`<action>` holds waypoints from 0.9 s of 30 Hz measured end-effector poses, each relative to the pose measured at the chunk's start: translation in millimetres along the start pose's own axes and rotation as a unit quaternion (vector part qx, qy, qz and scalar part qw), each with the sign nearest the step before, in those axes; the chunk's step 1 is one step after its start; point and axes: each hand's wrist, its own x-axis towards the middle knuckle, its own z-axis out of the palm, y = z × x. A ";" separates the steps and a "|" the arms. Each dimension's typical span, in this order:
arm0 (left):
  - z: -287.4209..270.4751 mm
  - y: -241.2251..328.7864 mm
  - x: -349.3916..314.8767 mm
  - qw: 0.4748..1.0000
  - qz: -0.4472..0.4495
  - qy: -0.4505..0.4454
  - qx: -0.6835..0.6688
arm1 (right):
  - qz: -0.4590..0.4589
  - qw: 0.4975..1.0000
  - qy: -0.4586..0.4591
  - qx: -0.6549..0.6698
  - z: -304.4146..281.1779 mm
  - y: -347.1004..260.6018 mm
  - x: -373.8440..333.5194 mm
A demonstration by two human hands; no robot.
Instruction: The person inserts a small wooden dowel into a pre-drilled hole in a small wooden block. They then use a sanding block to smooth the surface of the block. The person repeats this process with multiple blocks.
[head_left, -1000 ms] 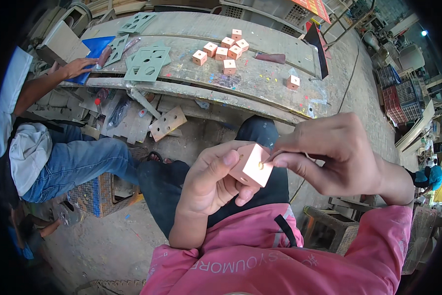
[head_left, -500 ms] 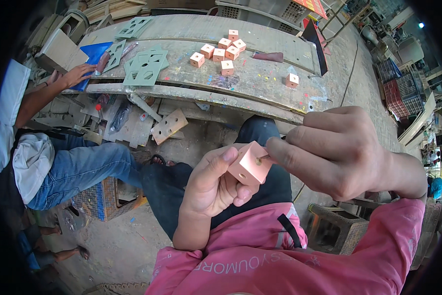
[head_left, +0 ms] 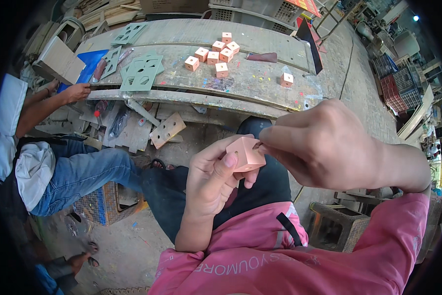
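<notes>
left hand [head_left: 208, 184]: gripping one pale orange cube [head_left: 244, 156] between thumb and fingers, over the person's lap, clear of the near edge of the bench [head_left: 181, 35]; cube tilted, holes visible in its faces. right hand [head_left: 324, 147]: closed in a pinch, fingertips at the hole on the cube's right side; what lies between the fingertips is too hidden to tell. on the bench: eight similar cubes grouped [head_left: 213, 58] around the middle, some touching; one lone cube [head_left: 287, 79] by the near edge, toward the right end. dark red strip [head_left: 261, 57] lies between the group and the right end, where a dark panel [head_left: 313, 46] stands. green cut-out plates [head_left: 141, 73] lie toward the left end, the largest pile close to the near edge. blue sheet [head_left: 91, 63] at the left end; a co-worker's hand [head_left: 78, 92] rests at the near edge there.
</notes>
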 end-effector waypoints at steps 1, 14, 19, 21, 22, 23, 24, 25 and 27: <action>-0.6 -1.8 0.9 1.000 0.005 0.000 -0.001 | 0.021 0.999 -0.001 0.039 -0.5 1.1 0.9; -5.1 -2.8 -0.6 0.989 -0.059 -0.049 -0.127 | 0.128 0.956 -0.014 0.263 -7.2 12.1 -5.7; -7.1 -2.0 -1.2 0.983 -0.076 -0.059 -0.156 | 0.178 0.939 -0.013 0.295 -5.2 6.9 1.3; -9.4 -3.7 0.2 0.983 -0.077 -0.080 -0.145 | 0.173 0.934 0.014 0.313 3.4 9.4 1.7; -9.9 -3.2 1.0 0.985 -0.075 -0.088 -0.132 | 0.159 0.929 0.032 0.332 12.2 14.0 1.1; -10.9 -2.2 1.4 0.986 -0.071 -0.093 -0.119 | 0.167 0.923 0.050 0.344 15.3 16.6 2.3; -11.5 -1.7 1.7 0.987 -0.067 -0.098 -0.106 | 0.176 0.915 0.068 0.356 18.4 19.0 3.1; -11.0 -1.8 1.3 0.988 -0.069 -0.102 -0.091 | 0.207 0.906 0.088 0.358 19.0 20.2 4.3; -9.9 -2.7 -0.2 0.990 -0.070 -0.109 -0.059 | 0.271 0.878 0.117 0.376 20.2 22.9 9.5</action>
